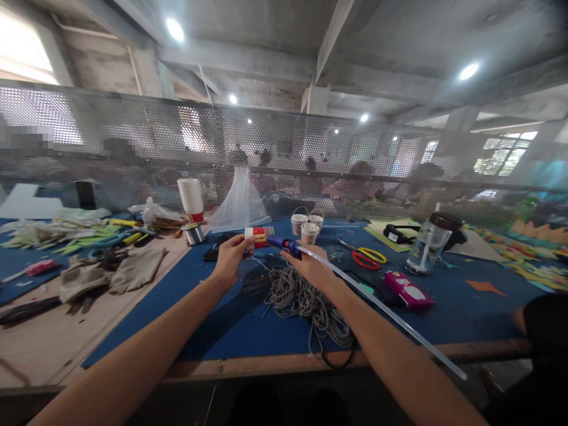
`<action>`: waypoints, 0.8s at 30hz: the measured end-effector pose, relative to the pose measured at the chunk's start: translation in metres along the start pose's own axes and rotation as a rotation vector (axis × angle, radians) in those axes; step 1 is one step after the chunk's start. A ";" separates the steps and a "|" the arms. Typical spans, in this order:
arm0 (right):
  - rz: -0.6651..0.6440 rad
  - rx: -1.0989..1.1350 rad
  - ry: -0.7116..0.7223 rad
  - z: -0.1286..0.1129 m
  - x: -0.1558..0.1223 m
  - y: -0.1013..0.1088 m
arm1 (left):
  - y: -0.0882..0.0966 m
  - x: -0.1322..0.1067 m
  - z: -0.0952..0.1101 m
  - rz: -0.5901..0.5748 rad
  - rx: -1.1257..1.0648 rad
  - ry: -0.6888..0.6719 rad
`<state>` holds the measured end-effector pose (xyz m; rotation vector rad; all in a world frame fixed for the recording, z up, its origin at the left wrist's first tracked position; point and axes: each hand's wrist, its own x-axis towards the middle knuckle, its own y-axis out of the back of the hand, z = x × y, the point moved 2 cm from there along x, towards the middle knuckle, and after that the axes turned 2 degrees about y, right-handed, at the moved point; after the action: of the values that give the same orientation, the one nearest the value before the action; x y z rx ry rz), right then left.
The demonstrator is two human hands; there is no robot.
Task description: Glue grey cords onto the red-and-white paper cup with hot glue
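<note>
My left hand [233, 260] is closed on a small red and white paper cup [256, 237], tilted on its side. In my right hand [310, 260] is a blue hot glue gun [284, 244], with a long translucent glue stick [390, 313] running out of its back toward the table's front edge. The glue gun's nose points at the cup; whether they touch I cannot tell. Beneath my right hand lies a tangled heap of grey cord [302, 299]. Just behind the glue gun stand three little pale buckets [309, 232] with arched handles.
Scissors [366, 257], a purple box-like thing [408, 291] and a glass bottle [426, 244] are to the right. On the left are grey gloves [136, 272], a wire spool [193, 234] and stacked paper cups [190, 198]. A perforated metal screen [284, 136] stands behind the table.
</note>
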<state>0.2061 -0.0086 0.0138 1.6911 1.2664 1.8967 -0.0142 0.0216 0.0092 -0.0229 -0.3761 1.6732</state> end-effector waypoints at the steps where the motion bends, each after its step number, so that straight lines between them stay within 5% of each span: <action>1: -0.003 -0.002 0.003 0.000 0.000 0.000 | 0.000 0.000 0.000 0.000 0.002 0.002; 24: -0.063 -0.001 0.016 -0.003 -0.001 0.005 | 0.002 0.004 0.000 0.021 -0.043 0.008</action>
<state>0.2052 -0.0133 0.0168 1.6194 1.3091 1.8777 -0.0170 0.0251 0.0092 -0.0660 -0.4071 1.6847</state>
